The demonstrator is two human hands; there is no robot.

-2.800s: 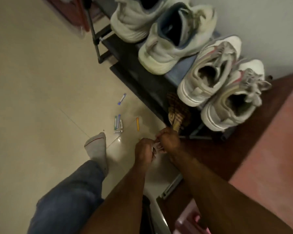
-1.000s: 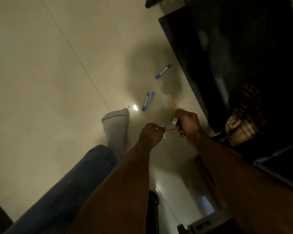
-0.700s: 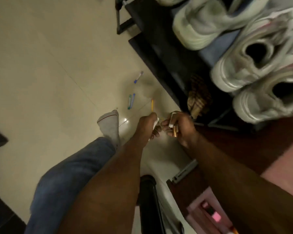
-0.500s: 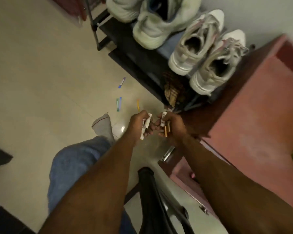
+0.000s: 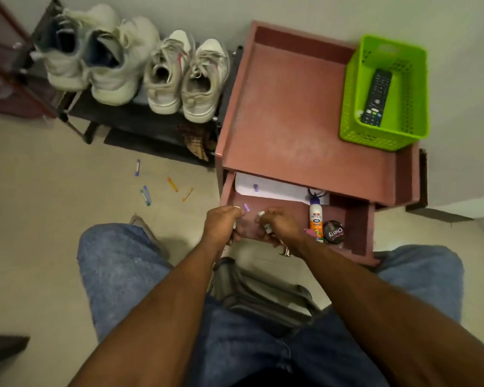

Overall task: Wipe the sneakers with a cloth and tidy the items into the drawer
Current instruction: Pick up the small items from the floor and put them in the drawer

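Both hands hang over the open drawer (image 5: 355,219) at frame centre — the left hand (image 5: 221,223) and right hand (image 5: 277,226) each curl around small sticks. More sticks (image 5: 146,195) lie on the floor at left; the sneakers (image 5: 187,76) sit upper left.

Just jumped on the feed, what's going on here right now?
A seated person holds both hands over the open drawer of a pink cabinet. The left hand and right hand each grip small stick-like items, apparently to drop them in. A glue bottle and a round tin already lie in the drawer. Five coloured sticks are on the floor. Four sneakers sit on the rack.
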